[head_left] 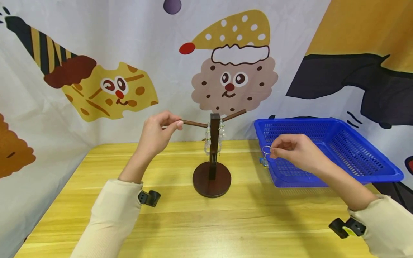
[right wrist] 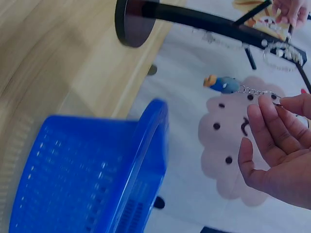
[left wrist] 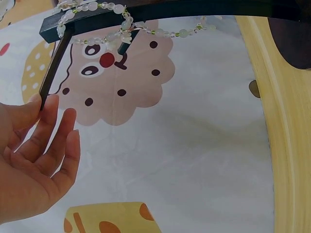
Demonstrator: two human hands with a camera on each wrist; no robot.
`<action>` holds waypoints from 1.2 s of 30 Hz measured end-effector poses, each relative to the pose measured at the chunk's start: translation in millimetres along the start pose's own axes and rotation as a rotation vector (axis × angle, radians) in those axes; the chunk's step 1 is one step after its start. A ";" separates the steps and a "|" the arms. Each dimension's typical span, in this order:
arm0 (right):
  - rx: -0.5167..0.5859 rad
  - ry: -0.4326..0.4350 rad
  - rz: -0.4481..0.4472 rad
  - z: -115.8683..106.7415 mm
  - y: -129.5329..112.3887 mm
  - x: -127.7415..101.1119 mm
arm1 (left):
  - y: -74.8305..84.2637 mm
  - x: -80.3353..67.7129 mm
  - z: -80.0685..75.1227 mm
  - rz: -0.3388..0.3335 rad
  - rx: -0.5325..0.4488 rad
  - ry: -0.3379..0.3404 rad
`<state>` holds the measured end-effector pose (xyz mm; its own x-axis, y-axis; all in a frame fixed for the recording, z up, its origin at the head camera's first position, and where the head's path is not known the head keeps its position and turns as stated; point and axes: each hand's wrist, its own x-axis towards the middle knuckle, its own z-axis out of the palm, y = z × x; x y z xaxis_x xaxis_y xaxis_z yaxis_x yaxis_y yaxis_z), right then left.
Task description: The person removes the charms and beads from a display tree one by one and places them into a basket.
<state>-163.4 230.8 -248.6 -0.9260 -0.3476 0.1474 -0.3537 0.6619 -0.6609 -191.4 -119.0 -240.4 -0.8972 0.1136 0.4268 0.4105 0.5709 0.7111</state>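
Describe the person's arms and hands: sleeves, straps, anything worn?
Both arms wear long cream-coloured sleeves, the left sleeve and right sleeve ending at the wrist. A black clip-like mount sits at each cuff: left mount, right mount. The left hand and right hand are bare; no gloves, rings or watch are visible.

The tabletop is pale yellow wood with a smooth, lightly glossy grain. The stand is dark stained wood, satin-smooth. Translucent glassy beads hang on it. The basket is glossy blue perforated plastic. The keychain has a shiny metal ring. The backdrop is matt printed cloth.
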 end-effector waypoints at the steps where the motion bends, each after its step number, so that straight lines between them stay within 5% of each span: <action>1: -0.009 0.006 0.010 -2.1 2.5 -0.7 | -0.1 0.0 0.1 0.000 0.000 0.000; 15: -0.149 0.055 0.116 -22.5 36.6 -10.6 | -1.4 0.1 0.5 0.011 -0.008 0.005; 36: -0.154 0.019 0.143 -14.9 67.1 -23.9 | -1.3 0.8 0.4 -0.012 -0.014 -0.008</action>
<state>-166.9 293.5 -285.5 -0.9701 -0.2308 0.0749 -0.2328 0.7980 -0.5559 -192.7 -119.3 -241.2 -0.9035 0.1132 0.4133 0.4015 0.5607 0.7242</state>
